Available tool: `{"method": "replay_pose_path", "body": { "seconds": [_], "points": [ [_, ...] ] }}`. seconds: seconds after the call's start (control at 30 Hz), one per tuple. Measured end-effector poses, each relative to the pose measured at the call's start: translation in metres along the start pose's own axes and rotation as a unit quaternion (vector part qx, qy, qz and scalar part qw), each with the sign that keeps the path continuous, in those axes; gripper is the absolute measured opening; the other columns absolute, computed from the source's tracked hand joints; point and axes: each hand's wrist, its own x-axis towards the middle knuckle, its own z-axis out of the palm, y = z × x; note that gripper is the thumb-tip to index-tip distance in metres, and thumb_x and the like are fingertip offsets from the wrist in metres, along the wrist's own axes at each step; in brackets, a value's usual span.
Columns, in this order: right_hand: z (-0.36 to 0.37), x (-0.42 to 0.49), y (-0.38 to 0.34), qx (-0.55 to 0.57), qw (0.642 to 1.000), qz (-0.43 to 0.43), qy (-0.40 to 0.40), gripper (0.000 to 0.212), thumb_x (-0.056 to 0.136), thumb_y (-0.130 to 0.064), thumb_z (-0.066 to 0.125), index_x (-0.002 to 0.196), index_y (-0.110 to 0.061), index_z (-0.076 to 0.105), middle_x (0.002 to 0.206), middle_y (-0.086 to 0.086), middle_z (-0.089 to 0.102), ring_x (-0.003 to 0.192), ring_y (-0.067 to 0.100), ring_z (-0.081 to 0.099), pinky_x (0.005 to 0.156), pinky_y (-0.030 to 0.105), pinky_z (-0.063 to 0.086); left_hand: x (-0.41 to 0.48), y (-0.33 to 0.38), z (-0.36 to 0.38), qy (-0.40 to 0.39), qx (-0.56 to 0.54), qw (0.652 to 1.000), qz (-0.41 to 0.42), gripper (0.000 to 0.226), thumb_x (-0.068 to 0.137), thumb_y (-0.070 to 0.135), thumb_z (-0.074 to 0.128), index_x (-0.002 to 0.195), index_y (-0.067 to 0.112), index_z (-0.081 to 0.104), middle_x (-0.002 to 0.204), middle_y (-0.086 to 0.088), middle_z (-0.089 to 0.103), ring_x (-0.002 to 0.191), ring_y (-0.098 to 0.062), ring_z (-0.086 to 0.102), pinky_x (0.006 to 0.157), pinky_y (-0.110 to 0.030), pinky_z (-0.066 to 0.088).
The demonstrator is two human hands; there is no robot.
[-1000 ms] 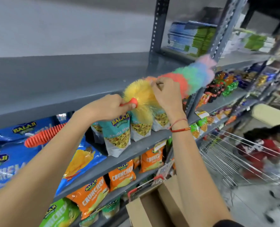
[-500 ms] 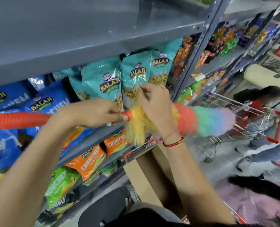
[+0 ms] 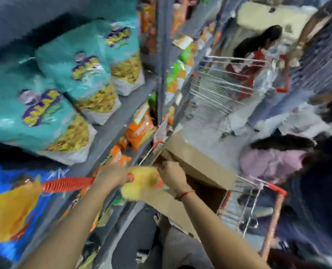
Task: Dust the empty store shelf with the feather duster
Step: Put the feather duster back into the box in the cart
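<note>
Feather duster (image 3: 142, 181) w/ ribbed orange plastic handle and fluffy yellow head is held low in front of the grey metal shelving (image 3: 111, 131), over the near corner of an open brown cardboard box (image 3: 198, 162) that sits in a wire shopping trolley w/ red trim (image 3: 258, 193). Left hand (image 3: 112, 176) has its grip clenched round the handle right where it meets the yellow fluff; the ribbed handle sticks out to the left past the wrist. Right hand (image 3: 171, 176) is on the far side of the fluff, fingers curled into it; grip looks clenched on the duster head but the blur hides the fingertips. Red thread band on the right wrist. Only the yellow part of the head shows, the rest is behind the right hand. On the shelf above the hands stand teal snack bags (image 3: 68, 82) in a row, upright, touching each other; orange snack bags (image 3: 140, 131) on the level below, a blue bag (image 3: 12, 206) at far left. Second wire trolley (image 3: 225, 84) further down the aisle w/ a person in red (image 3: 250, 61) behind it; whole view is motion-blurred
</note>
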Motion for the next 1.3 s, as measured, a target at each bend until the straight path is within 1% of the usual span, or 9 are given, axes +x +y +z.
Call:
{"method": "replay_pose_path", "body": {
  "seconds": [0.13,0.23,0.33,0.47,0.6,0.77,0.93,1.1,1.3],
  "points": [
    [0.023,0.007,0.040,-0.012,0.998,0.066,-0.016,0.034,0.097,-0.026,0.043,0.106,0.001,0.061,0.113,0.023,0.065,0.105,0.034,0.060,0.084,0.036,0.047,0.049,0.037,0.028,-0.038,-0.007,0.999,-0.005,0.055,0.097,0.043,0.036,0.129,0.001,0.052,0.135,-0.022,0.053,0.123,-0.032,0.052,0.099,-0.035,0.041],
    [0.034,0.011,0.051,0.009,0.995,0.083,-0.049,0.032,0.097,-0.021,0.044,0.113,0.003,0.057,0.120,0.024,0.060,0.112,0.036,0.057,0.090,0.041,0.047,0.074,0.044,0.044,-0.047,-0.009,0.999,-0.013,0.052,0.098,0.041,0.035,0.125,0.002,0.055,0.132,-0.023,0.055,0.119,-0.034,0.054,0.098,-0.037,0.045],
    [0.041,0.018,0.062,0.010,0.993,0.099,-0.059,0.028,0.095,-0.018,0.049,0.114,0.000,0.059,0.119,0.023,0.062,0.111,0.038,0.057,0.089,0.043,0.050,0.100,0.050,0.061,-0.074,0.041,0.996,0.000,0.037,0.096,0.023,0.041,0.126,0.004,0.052,0.129,-0.020,0.056,0.116,-0.035,0.057,0.093,-0.036,0.047],
    [0.053,0.025,0.072,-0.005,0.992,0.107,-0.060,0.025,0.095,-0.012,0.044,0.113,0.000,0.058,0.118,0.024,0.061,0.113,0.040,0.054,0.090,0.043,0.048,0.123,0.051,0.078,-0.094,0.081,0.992,0.014,0.032,0.088,0.007,0.048,0.119,0.003,0.055,0.117,-0.016,0.064,0.106,-0.031,0.063,0.087,-0.034,0.051],
    [0.065,0.031,0.074,-0.013,0.993,0.102,-0.063,0.027,0.096,-0.011,0.040,0.116,0.001,0.055,0.122,0.024,0.058,0.116,0.039,0.049,0.092,0.045,0.046,0.138,0.038,0.091,-0.059,0.070,0.995,0.045,0.029,0.089,0.007,0.044,0.117,0.008,0.054,0.116,-0.016,0.062,0.106,-0.033,0.060,0.085,-0.037,0.049],
    [0.072,0.037,0.073,-0.024,0.994,0.090,-0.062,0.026,0.095,-0.010,0.041,0.114,0.002,0.055,0.119,0.024,0.059,0.115,0.039,0.049,0.090,0.045,0.047,0.149,0.019,0.095,-0.040,0.042,0.995,0.083,0.028,0.091,0.016,0.048,0.119,0.015,0.053,0.109,-0.013,0.065,0.099,-0.031,0.063,0.080,-0.039,0.051],
    [0.073,0.042,0.067,-0.059,0.993,0.064,-0.077,0.025,0.096,-0.012,0.043,0.115,0.001,0.054,0.121,0.023,0.056,0.116,0.038,0.047,0.092,0.046,0.045,0.142,0.008,0.084,0.002,0.093,0.994,0.058,0.029,0.090,0.011,0.049,0.117,0.019,0.056,0.107,-0.006,0.066,0.098,-0.026,0.064,0.076,-0.035,0.050],
    [0.064,0.041,0.055,-0.080,0.993,0.024,-0.083,0.026,0.096,-0.014,0.044,0.114,0.002,0.054,0.120,0.025,0.056,0.114,0.039,0.048,0.090,0.045,0.047,0.127,0.013,0.076,0.045,0.024,0.997,0.049,0.018,0.090,0.015,0.048,0.103,0.015,0.061,0.093,-0.008,0.064,0.086,-0.027,0.063,0.067,-0.033,0.046],
    [0.041,0.035,0.038,-0.106,0.993,-0.028,-0.050,0.024,0.092,-0.014,0.048,0.110,0.000,0.058,0.116,0.022,0.060,0.113,0.038,0.051,0.088,0.042,0.047,0.097,0.019,0.058,0.110,-0.010,0.991,0.070,0.025,0.089,0.015,0.049,0.110,0.012,0.062,0.109,-0.015,0.065,0.101,-0.034,0.062,0.082,-0.041,0.051]
  ]
}}
